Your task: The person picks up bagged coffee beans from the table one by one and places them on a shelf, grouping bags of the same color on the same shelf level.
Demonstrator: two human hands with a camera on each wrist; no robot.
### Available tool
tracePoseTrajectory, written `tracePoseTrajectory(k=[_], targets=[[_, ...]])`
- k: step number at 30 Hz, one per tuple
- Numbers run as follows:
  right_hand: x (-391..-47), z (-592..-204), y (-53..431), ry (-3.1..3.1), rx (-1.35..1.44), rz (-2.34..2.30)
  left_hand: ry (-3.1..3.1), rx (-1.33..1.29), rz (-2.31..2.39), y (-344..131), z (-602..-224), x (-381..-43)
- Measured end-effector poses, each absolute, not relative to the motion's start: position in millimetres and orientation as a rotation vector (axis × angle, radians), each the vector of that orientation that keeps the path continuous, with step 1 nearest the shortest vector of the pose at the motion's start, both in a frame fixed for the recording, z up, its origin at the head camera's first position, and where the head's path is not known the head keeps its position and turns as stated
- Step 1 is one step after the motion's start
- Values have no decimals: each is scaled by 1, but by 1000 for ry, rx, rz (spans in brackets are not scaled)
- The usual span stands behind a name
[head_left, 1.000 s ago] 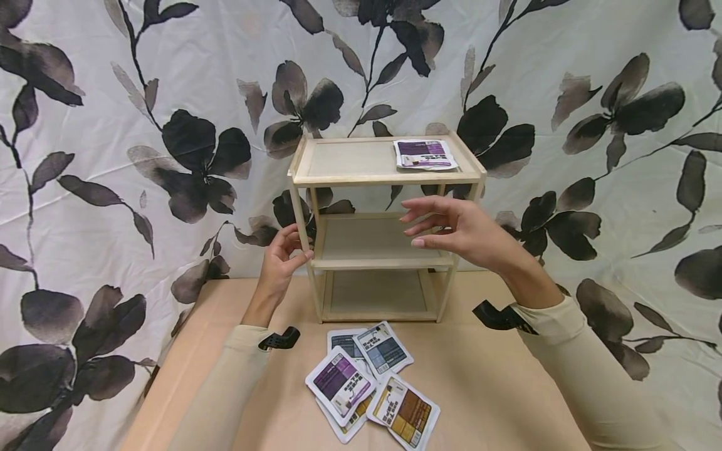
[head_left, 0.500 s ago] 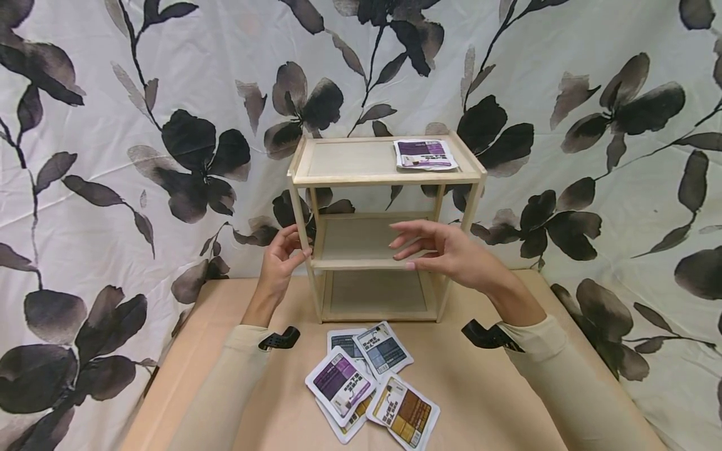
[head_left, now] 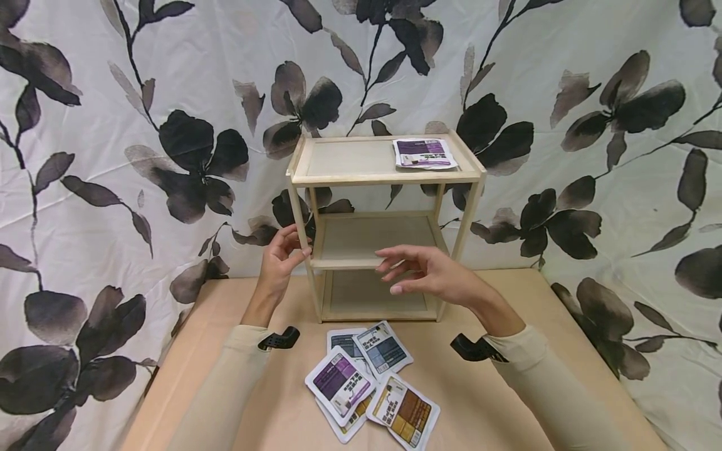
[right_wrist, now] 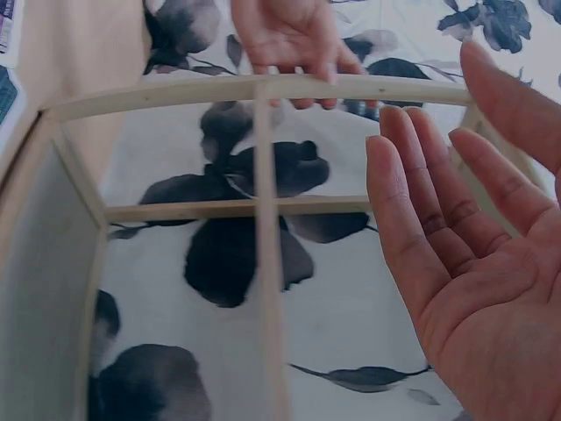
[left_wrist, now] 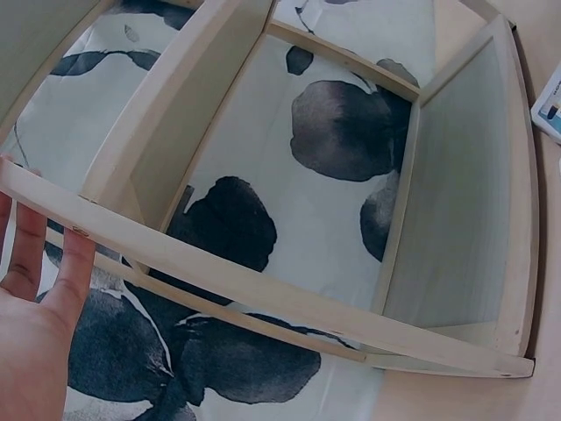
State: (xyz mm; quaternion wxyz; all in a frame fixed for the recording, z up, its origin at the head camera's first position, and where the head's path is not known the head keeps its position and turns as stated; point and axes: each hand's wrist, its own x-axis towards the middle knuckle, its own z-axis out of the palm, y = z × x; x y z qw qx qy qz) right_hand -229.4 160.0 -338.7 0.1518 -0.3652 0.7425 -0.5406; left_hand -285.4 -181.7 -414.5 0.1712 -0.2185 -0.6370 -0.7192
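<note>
My left hand (head_left: 276, 263) grips the front left post of a small three-tier wooden shelf (head_left: 350, 161), thumb in front and fingers reaching behind the post. The right wrist view shows that left hand (right_wrist: 289, 35) across the frame with its fingertips curled over the wood. Holding nothing, my right hand (head_left: 434, 274) hovers before the middle tier, fingers loosely bent and apart from the thumb. On the top tier, towards the right, lies a flat purple-and-white packet (head_left: 425, 155).
Several flat packets overlap on the table in front of the shelf: a purple one (head_left: 341, 385), a blue one (head_left: 383, 346) and a brown one (head_left: 403, 410) among them. A floral cloth (head_left: 620, 207) hangs close behind the shelf. The table (head_left: 496, 376) is tan.
My right hand has come down and a little leftward, from just below the top tier to the middle tier's front edge. The left hand, shelf and packets stay put.
</note>
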Motion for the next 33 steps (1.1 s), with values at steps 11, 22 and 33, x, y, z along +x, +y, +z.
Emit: tracePoseTrajectory(k=[11,22,33], targets=[[-233,-374,145,2063,-1077,-1485,-1808,-632,-2051,-183,-416,-286],[-231,-404,134,1929,-1086,-1487,-1780,-635,-2069,-182,-416,-286],[-228,-438,119,1876,-1071,-1482,-1793,-616,-2048,-182,-416,-285]])
